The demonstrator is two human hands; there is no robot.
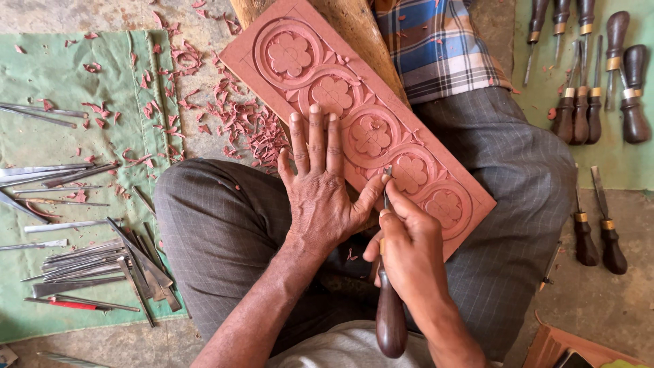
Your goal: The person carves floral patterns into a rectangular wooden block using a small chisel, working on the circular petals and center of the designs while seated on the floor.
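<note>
A person's left hand (319,184) is pressing flat, fingers spread, on a reddish carved wooden panel (354,116) lying across their lap, while the right hand (409,249) is gripping a dark-handled chisel (390,310) beside the panel's near edge, metal tools (82,266) crowding the left.

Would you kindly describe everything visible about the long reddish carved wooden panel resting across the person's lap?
The long reddish carved wooden panel is a flat rectangle lying diagonally across the lap, from upper left to lower right. Five relief flowers, each ringed by a circle, run along it inside a plain border. The left hand lies flat on its lower edge; the right hand sets the dark-handled chisel tip beside the fourth flower.
</note>
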